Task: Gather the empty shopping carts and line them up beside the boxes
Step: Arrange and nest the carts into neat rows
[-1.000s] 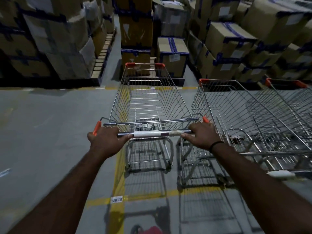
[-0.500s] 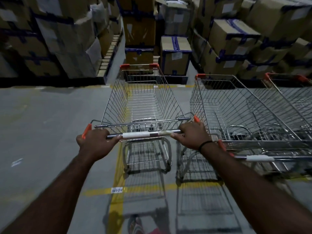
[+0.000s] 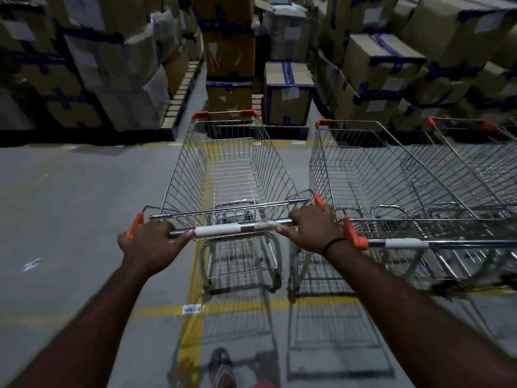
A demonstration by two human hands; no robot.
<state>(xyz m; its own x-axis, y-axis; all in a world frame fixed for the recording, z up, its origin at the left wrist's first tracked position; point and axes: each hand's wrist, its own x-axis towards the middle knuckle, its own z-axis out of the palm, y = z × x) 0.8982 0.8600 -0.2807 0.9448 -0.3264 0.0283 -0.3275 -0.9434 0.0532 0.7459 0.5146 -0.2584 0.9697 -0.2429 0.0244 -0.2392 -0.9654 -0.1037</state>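
While both hands curl round its handle bar (image 3: 223, 229), left hand (image 3: 149, 242) by the orange end cap, right hand (image 3: 313, 229) at the other end, the empty shopping cart (image 3: 232, 175) stands on the floor (image 3: 70, 205) just beside a second cart (image 3: 391, 180), facing the taped cardboard boxes (image 3: 288, 91).

Silver wire carts (image 3: 232, 175), orange corners; brown boxes (image 3: 288, 88), seemingly blue-taped.

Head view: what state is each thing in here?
Left cart: empty, upright, held by its handle.
Left hand: fingers curled round handle.
Right hand: fingers curled round handle.
Middle cart: empty, upright, unheld.
Right cart: upright, partly out of frame.
Boxes: taped shut, stacked.
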